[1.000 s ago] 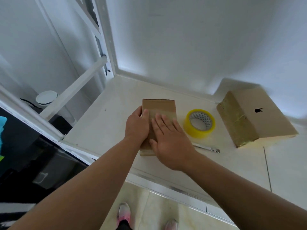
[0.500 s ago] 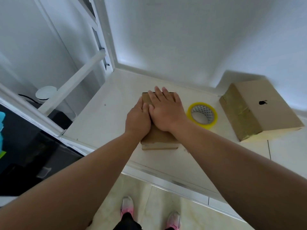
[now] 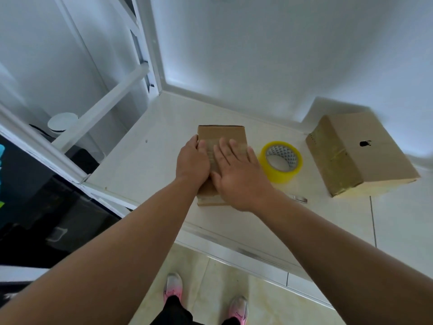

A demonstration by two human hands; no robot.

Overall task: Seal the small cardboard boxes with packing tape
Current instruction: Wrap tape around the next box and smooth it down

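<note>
Gripping the left edge of the small cardboard box [image 3: 222, 134], the left hand [image 3: 192, 159] has its thumb lying on the top face and its fingers down the side. The right hand [image 3: 240, 172] holds nothing: it lies flat on the box top, palm down, fingers straight and spread.

Half a second ago the right hand reached further forward, with its fingertips at the box's far edge. It has since drawn back toward the person, so the far part of the top is uncovered again and a glossy tape strip [image 3: 236, 143] shows running along it. The left hand has kept its place on the left edge. The end of a thin metal tool [image 3: 300, 198] is back in sight just beyond the right wrist.

Both forearms stretch out from the bottom corners and meet over the box, hands side by side and touching. The box rests on a white ledge [image 3: 150, 160], with a roll of yellow packing tape [image 3: 280, 161] lying flat just to its right and a larger cardboard box [image 3: 365, 156] further right against the wall. Pink shoes [image 3: 173, 287] show on the floor below.
</note>
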